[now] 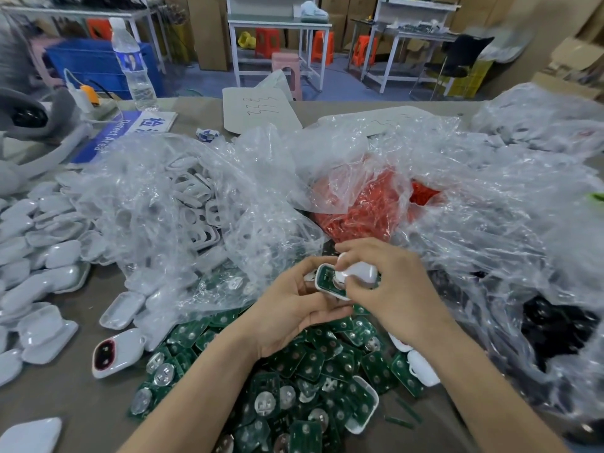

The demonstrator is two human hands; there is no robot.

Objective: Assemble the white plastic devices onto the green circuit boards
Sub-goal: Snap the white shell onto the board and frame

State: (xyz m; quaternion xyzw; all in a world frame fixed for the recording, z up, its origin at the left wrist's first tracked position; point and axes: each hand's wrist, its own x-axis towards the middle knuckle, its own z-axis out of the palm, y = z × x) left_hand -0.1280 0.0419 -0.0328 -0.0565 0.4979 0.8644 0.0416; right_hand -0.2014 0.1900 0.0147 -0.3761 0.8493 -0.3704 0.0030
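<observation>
My left hand (287,308) grips a white shell with a green circuit board (324,276) seated in it, held above the pile. My right hand (389,282) holds a white plastic cover (358,270) against that board from the right, fingertips curled over it. Below both hands lies a heap of loose green circuit boards (304,371), many with round metal contacts. One white shell with a board in it (361,405) rests on the heap.
Clear bags hold white frames (192,204) and red parts (362,207). Finished white shells (39,243) cover the table's left side. A shell with a red-rimmed opening (114,353) lies near my left forearm. A water bottle (132,63) stands at the back left.
</observation>
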